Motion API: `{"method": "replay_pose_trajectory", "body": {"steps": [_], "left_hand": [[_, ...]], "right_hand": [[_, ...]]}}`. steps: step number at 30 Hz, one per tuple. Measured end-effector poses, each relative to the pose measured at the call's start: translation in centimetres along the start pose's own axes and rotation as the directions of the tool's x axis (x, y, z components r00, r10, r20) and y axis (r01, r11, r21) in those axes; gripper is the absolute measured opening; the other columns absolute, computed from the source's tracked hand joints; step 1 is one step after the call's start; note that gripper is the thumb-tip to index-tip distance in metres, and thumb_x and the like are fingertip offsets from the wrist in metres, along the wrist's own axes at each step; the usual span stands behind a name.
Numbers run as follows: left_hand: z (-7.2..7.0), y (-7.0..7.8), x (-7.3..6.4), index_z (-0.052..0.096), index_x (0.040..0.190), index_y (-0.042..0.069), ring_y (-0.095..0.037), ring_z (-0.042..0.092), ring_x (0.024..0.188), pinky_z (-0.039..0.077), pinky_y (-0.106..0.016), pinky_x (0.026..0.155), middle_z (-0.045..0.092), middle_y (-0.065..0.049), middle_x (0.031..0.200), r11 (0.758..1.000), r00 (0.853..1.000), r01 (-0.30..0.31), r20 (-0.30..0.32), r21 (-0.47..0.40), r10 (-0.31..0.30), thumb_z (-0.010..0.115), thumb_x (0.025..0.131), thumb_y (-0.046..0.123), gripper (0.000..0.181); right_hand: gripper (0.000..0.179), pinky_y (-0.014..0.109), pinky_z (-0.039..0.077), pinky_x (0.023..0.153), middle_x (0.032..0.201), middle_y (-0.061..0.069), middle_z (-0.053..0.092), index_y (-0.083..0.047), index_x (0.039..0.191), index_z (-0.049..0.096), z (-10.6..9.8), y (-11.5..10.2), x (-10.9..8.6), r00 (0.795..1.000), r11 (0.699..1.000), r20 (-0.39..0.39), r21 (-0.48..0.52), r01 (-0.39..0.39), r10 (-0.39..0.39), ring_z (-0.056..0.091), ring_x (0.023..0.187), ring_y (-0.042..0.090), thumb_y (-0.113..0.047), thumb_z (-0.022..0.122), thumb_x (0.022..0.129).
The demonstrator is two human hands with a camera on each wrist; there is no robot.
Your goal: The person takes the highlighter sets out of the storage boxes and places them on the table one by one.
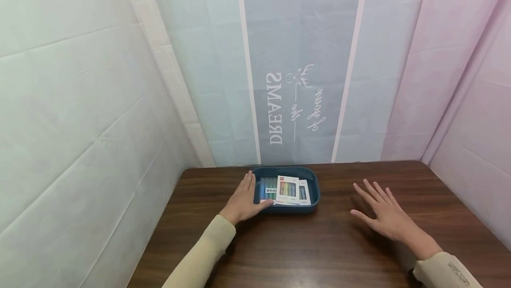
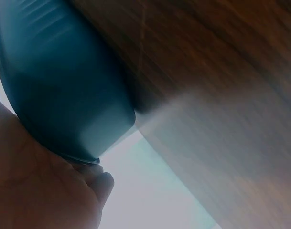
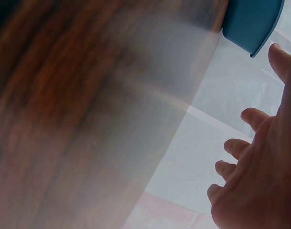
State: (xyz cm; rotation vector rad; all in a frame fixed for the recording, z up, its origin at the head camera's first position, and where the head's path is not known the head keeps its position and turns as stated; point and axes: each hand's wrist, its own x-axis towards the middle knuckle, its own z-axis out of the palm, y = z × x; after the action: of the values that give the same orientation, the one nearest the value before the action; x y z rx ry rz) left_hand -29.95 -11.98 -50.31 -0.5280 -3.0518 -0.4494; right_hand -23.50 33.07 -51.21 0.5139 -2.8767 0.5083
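A dark teal plastic bin (image 1: 306, 210) stands near the far edge of the table, with flat packs of coloured pens or crayons inside. On top lies a white box (image 1: 282, 198) with a window showing bright sticks. Beneath it are another white box (image 1: 304, 192) and a blue-green pack (image 1: 267, 185). My left hand (image 1: 242, 198) rests at the bin's left end, fingers extended along the rim and thumb reaching over the front corner. Off to the right of the bin, my right hand (image 1: 385, 217) hovers over the table with spread fingers, holding nothing.
The dark wood-grain table (image 1: 303, 252) has rounded far corners. Directly behind it hangs a grey-blue cloth (image 1: 303, 35) with printed lettering. Pale cloth walls (image 1: 80, 115) close in the left and right sides.
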Motion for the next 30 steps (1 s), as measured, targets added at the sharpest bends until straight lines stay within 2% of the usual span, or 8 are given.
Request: {"method": "replay_pose_trajectory", "body": {"steps": [10,15,24,30], "left_hand": [[0.7,1.4,0.2,0.011,0.160,0.003,-0.026,0.009,0.155,0.020,-0.042,0.122,0.005,-0.012,0.168,1.000,1.000,-0.002,-0.017,0.018,0.002,0.042,0.082,0.087,0.118],[0.7,2.2,0.0,0.015,0.160,0.002,-0.028,0.012,0.154,0.022,-0.043,0.122,0.008,-0.014,0.168,1.000,1.000,-0.015,-0.027,0.009,0.015,0.044,0.083,0.086,0.117],[0.5,3.2,-0.1,0.013,0.160,0.003,-0.026,0.008,0.155,0.020,-0.041,0.123,0.005,-0.012,0.168,1.000,1.000,-0.008,-0.007,0.004,0.008,0.039,0.082,0.088,0.119],[0.7,3.5,0.1,0.013,0.160,0.003,-0.025,0.007,0.155,0.018,-0.042,0.123,0.004,-0.011,0.169,1.000,1.000,-0.013,-0.007,-0.001,0.013,0.038,0.083,0.088,0.118]], "right_hand": [[0.081,0.059,-0.007,0.120,0.167,0.018,0.008,-0.021,0.161,0.023,0.2,0.0,0.2,1.000,0.999,0.008,0.040,0.000,-0.001,0.001,0.153,0.042,-0.057,0.058,0.096],[0.082,0.053,-0.013,0.121,0.167,0.019,0.009,-0.021,0.161,0.022,0.3,0.1,0.2,1.000,0.999,0.008,0.035,0.001,-0.002,0.002,0.153,0.042,-0.057,0.057,0.096],[0.081,0.051,-0.014,0.120,0.166,0.020,0.010,-0.021,0.161,0.022,0.0,0.1,0.3,0.999,0.998,0.031,0.058,-0.018,0.017,0.001,0.152,0.043,-0.057,0.057,0.097],[0.082,0.055,-0.009,0.121,0.166,0.021,0.012,-0.018,0.161,0.024,-0.3,0.0,0.5,0.999,0.998,0.032,0.067,-0.019,0.017,0.002,0.153,0.042,-0.057,0.057,0.097]]}}
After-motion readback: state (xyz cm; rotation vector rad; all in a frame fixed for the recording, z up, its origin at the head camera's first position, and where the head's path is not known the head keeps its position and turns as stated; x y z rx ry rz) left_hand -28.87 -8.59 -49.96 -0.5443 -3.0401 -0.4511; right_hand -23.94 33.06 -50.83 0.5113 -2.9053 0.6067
